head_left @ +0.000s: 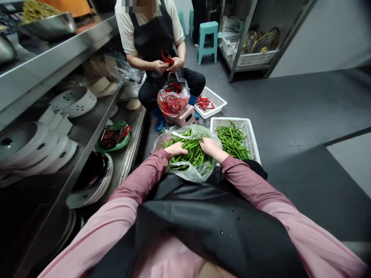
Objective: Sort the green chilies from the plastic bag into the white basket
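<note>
A clear plastic bag (197, 175) full of long green chili peppers (193, 150) lies open in front of my lap. On the bag's left side, my left hand (176, 149) is closed on some of the peppers, its fingertips partly hidden among them. My right hand (211, 148), at the right side of the same bag, has its fingers closed round the ends of a few peppers. Just right of the bag, a white slotted basket (253, 141) holds more green chili peppers (232, 141).
Across from me a seated person (153, 38) holds red chilies (168, 60) above a bag of red chilies (174, 100) on a pink stool (185, 117). A second white basket (218, 102) contains red chilies. Metal shelving (95, 131) with white dishes runs along the left.
</note>
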A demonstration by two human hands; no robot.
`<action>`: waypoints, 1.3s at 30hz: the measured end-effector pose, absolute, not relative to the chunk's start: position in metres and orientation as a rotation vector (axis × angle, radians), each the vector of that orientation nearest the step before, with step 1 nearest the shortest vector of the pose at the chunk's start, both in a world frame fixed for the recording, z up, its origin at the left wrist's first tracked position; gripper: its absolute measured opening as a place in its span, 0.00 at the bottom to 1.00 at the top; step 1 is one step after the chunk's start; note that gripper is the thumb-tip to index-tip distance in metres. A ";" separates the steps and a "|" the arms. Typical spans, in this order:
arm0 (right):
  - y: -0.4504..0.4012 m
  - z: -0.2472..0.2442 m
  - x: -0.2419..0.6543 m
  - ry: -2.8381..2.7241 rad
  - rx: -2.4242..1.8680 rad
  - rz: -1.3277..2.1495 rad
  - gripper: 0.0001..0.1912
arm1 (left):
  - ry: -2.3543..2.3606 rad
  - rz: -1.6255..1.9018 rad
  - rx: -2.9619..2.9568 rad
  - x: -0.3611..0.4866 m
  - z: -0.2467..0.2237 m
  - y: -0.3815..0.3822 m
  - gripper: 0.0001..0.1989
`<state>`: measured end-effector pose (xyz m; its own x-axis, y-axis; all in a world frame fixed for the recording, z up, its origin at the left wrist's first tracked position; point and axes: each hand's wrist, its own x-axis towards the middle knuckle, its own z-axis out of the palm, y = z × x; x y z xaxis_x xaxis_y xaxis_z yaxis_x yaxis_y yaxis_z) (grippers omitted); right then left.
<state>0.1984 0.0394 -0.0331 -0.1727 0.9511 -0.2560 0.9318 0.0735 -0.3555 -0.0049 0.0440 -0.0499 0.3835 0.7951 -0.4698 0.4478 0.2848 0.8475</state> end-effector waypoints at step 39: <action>0.015 -0.050 0.146 -1.464 -1.006 1.446 0.19 | 1.382 0.614 1.773 0.005 -0.042 -0.005 0.26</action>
